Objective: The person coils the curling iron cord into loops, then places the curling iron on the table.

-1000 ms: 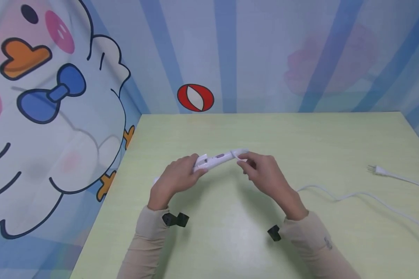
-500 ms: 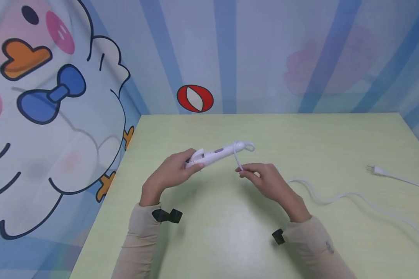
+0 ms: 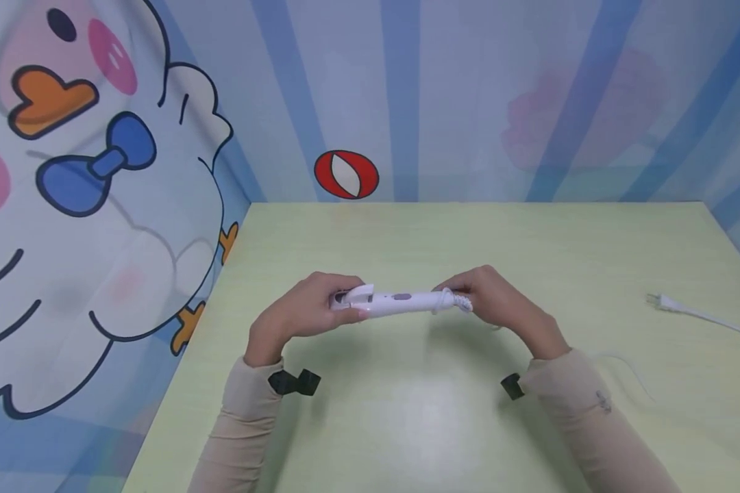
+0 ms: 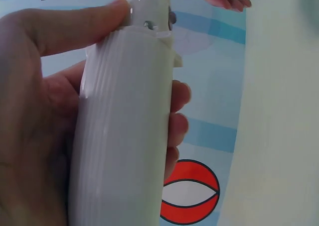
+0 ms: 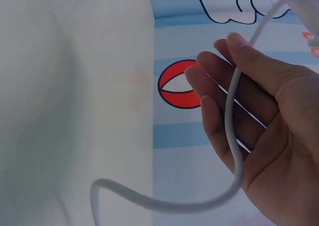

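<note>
Wearing beige fabric sleeves [image 3: 240,424], you have a small black block [image 3: 309,382] at the left cuff and another at the right. Your left hand [image 3: 299,308] grips the left part of a long white plastic appliance [image 3: 416,305], thumb on the near side and fingers wrapped around behind. Your right hand [image 3: 499,298], beside the appliance's right end, pinches a round white cable [image 5: 230,111] under the thumb, its other fingers loosely bent. The appliance is held nearly level above the pale yellow-green tabletop [image 3: 530,246]; a white lever [image 3: 362,294] stands up near your left hand, a gray oval button [image 3: 402,297] sits mid-body, and a loop of cable circles the right end. Well off to the right lies a white pronged plug [image 3: 671,305]. Beyond, the blue striped wall [image 3: 469,103] shows a printed red-and-white ball [image 3: 347,174].
</note>
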The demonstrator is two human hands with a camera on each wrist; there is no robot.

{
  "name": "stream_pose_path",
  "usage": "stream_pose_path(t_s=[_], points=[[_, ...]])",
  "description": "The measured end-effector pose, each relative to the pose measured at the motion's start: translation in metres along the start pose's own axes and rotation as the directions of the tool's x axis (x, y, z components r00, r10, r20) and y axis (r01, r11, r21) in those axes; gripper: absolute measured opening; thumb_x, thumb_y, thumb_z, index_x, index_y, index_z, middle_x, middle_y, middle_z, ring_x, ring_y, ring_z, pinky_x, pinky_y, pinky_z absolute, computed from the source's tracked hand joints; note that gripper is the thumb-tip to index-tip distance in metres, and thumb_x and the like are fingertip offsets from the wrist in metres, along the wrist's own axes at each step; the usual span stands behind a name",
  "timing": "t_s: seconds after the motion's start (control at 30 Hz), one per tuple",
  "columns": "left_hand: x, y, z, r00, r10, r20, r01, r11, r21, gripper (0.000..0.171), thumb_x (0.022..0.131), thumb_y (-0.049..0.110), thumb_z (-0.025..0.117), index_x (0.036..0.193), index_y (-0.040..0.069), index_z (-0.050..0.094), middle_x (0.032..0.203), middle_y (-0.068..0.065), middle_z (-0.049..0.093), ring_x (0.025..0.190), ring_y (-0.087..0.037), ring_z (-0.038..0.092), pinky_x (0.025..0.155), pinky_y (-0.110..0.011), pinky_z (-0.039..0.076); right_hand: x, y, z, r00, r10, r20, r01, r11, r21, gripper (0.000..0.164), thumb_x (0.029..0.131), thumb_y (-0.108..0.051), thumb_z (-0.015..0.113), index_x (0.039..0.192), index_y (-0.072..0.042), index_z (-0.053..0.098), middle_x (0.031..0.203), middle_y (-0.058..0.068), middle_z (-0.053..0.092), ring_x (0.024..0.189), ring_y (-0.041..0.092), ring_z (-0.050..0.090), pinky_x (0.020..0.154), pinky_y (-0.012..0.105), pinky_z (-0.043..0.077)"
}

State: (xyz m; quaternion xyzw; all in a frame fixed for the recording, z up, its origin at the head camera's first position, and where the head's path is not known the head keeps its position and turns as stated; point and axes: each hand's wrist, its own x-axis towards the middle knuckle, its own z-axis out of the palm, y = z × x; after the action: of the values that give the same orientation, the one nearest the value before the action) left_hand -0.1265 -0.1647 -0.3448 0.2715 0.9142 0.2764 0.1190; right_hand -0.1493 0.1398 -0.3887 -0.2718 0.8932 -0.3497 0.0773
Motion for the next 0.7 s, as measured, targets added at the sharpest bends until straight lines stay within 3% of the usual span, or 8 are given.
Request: stream_pose_path(t_s=[0.07,0.13,0.27,0.43,0.53,0.7], points=[[-0.001,0.003,-0.001,1.000,0.009,0.021,-0.010,0.999,0.036,0.021,0.088,0.036,0.064,0.102,0.021,0.062,0.087,0.006,0.060,0.077,-0.013,0.054,0.067,-0.030,0.044,0.003,-0.001,-0.007,0.999,-0.014,0.037,0.015,1.000,-0.026,0.017,0.090,-0.009,0.065,0.103,-0.013,0.074,0.101,0.005,0.073,0.085,0.013,0.067,0.071,0.030,0.051],[-0.002,0.006,-0.001,0.999,0.010,0.037,-0.012,0.998,0.064,0.021,0.088,0.037,0.064,0.102,0.021,0.062,0.086,0.006,0.059,0.075,-0.012,0.054,0.066,-0.029,0.044,0.006,-0.003,-0.014,0.997,-0.009,0.074,0.012,0.999,-0.035,0.017,0.091,-0.013,0.064,0.104,-0.014,0.074,0.100,0.004,0.073,0.084,0.013,0.069,0.074,0.031,0.053],[-0.003,0.011,0.000,0.998,-0.026,0.058,0.020,0.995,0.099,0.020,0.088,0.036,0.064,0.102,0.021,0.062,0.084,0.007,0.059,0.074,-0.012,0.054,0.065,-0.029,0.044,0.011,-0.011,-0.024,0.996,0.022,0.091,-0.016,0.998,-0.067,0.011,0.090,-0.020,0.066,0.096,-0.017,0.074,0.088,-0.002,0.073,0.070,0.010,0.067,0.069,0.031,0.053],[-0.002,0.015,0.004,0.994,-0.098,0.044,0.089,0.981,0.170,0.020,0.088,0.038,0.062,0.100,0.022,0.062,0.084,0.007,0.059,0.074,-0.012,0.054,0.064,-0.028,0.043,0.014,-0.028,-0.029,0.997,0.054,0.047,-0.046,0.986,-0.158,0.007,0.089,-0.021,0.067,0.087,-0.017,0.073,0.072,-0.005,0.066,0.057,0.009,0.055,0.058,0.029,0.045],[0.001,0.015,0.008,0.989,-0.143,0.022,0.136,0.971,0.199,0.020,0.088,0.039,0.062,0.099,0.022,0.061,0.082,0.006,0.059,0.071,-0.012,0.054,0.060,-0.029,0.042,0.013,-0.040,-0.029,0.998,0.060,0.017,-0.056,0.979,-0.195,0.009,0.090,-0.020,0.067,0.086,-0.014,0.073,0.071,-0.003,0.066,0.056,0.011,0.051,0.057,0.028,0.043],[0.006,0.007,0.015,0.975,-0.219,-0.040,0.223,0.957,0.188,0.024,0.090,0.041,0.060,0.106,0.023,0.060,0.084,0.005,0.059,0.070,-0.014,0.053,0.060,-0.030,0.041,0.009,-0.057,-0.021,0.991,0.119,-0.058,-0.126,0.980,-0.154,0.013,0.092,-0.021,0.064,0.091,-0.011,0.072,0.070,0.000,0.066,0.056,0.011,0.054,0.056,0.028,0.043]])
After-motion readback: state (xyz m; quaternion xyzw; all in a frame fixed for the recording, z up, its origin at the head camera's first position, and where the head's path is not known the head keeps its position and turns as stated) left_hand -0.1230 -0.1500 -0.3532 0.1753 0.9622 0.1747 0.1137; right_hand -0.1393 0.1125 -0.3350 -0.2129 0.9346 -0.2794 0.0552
